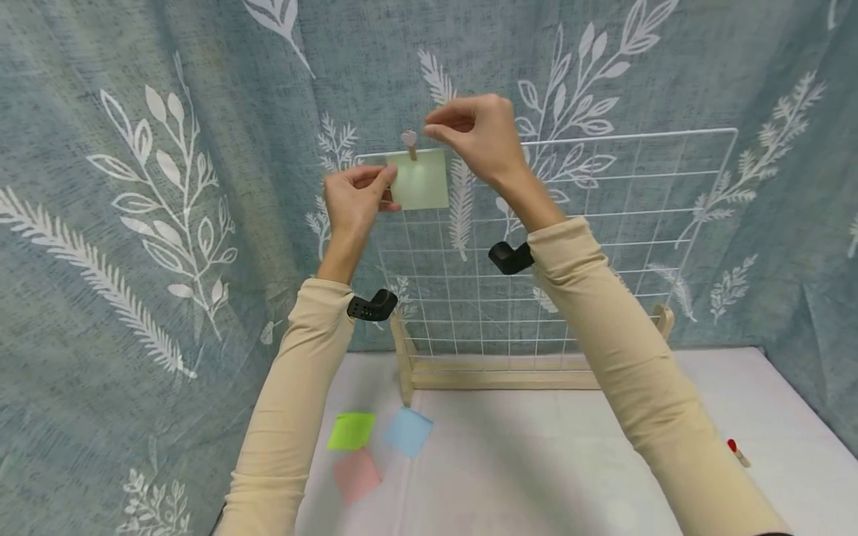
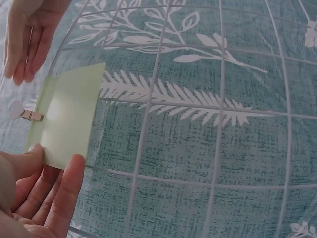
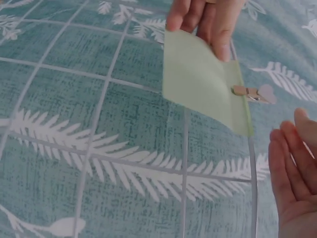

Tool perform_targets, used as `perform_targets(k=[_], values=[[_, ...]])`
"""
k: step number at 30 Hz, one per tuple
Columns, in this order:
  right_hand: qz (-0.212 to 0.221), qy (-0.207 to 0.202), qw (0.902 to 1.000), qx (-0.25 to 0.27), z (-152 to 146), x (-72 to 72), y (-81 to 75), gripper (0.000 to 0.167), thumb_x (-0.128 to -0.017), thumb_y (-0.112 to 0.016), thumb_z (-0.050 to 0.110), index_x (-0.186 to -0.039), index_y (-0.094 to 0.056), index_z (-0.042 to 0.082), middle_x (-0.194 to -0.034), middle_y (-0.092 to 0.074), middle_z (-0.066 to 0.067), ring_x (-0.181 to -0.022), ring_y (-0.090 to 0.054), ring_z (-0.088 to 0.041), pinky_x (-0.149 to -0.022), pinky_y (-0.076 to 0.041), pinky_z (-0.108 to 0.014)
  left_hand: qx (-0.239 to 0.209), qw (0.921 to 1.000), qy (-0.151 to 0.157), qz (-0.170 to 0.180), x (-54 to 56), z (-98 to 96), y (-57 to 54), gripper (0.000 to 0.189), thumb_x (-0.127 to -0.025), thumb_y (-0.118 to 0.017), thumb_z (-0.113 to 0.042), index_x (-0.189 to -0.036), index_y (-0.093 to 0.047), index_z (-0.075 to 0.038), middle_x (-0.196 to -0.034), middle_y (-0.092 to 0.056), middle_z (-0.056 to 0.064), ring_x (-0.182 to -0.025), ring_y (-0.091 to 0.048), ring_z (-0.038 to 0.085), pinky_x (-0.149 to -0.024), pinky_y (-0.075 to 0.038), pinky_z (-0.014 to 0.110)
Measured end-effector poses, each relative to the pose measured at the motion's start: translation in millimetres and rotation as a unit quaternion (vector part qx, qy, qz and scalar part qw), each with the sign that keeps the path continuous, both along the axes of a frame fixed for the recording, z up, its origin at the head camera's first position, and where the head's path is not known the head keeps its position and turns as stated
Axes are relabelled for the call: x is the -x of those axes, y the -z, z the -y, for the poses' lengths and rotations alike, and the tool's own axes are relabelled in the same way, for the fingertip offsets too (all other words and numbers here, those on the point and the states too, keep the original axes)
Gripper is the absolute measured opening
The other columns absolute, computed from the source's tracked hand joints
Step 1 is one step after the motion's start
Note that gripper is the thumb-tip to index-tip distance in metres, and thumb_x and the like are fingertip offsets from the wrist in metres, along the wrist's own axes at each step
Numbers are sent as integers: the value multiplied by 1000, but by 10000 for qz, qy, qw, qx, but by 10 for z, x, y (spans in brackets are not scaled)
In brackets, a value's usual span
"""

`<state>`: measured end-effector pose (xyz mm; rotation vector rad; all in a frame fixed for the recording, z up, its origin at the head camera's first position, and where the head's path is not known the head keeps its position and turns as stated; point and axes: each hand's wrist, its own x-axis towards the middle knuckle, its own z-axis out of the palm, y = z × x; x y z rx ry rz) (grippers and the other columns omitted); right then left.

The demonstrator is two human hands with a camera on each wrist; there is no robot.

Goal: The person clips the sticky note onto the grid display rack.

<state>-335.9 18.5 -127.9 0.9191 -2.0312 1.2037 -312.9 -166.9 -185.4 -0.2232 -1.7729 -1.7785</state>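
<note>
Blue-green curtain (image 1: 67, 417) with white leaf prints (image 1: 169, 167) behind a white tabletop (image 1: 523, 469)

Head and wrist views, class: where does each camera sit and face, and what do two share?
On head: faces forward and down at wire grid; left hand, right hand, sleeves show.
On left wrist: faces wire grid and clipped note; both hands show.
On right wrist: faces wire grid and clipped note; both hands show.
Wrist views share clipped note and clothespin.
</note>
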Motion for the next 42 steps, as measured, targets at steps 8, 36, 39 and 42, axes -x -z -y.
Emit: perform_targets(k=[8, 36, 39, 42], values=[[242, -359, 9989, -199, -143, -82, 166, 18, -91, -73, 16, -99, -77, 0, -95, -75, -13, -82, -72, -19, -77, -61, -25, 143, 9998, 96, 41, -55, 13, 113, 24, -90, -72, -9, -103, -71, 11, -86, -72, 15, -59, -65, 13, -53, -61, 24], [1695, -821, 9810, -456, -653, -9, 1132, 26, -90, -74, 23, -105, -75, 1, -92, -75, -11, -86, -70, -28, -86, -58, -47, 570, 9932, 1002, -137, -237, 267, 983, 22, -94, -68, -10, -99, -69, 12, -74, -71, -1, -59, -68, 14, -59, -64, 33], [1795, -826, 9795, -393, -719, -22, 1277, 24, -90, -74, 21, -104, -75, 2, -92, -75, -11, -88, -69, -31, -86, -58, -48, 752, 9914, 1068, 57, -244, 300, 1113, 24, -94, -67, -11, -101, -69, 12, -75, -71, -3, -61, -69, 14, -60, -64, 32], [1834, -806, 9791, -364, -777, -49, 1399, 22, -90, -74, 21, -102, -76, 3, -92, -74, -11, -87, -69, -31, -84, -59, -47, 780, 9899, 1139, 333, -261, 303, 1243, 29, -94, -67, -11, -104, -66, 17, -76, -71, -2, -62, -69, 14, -60, -64, 32]])
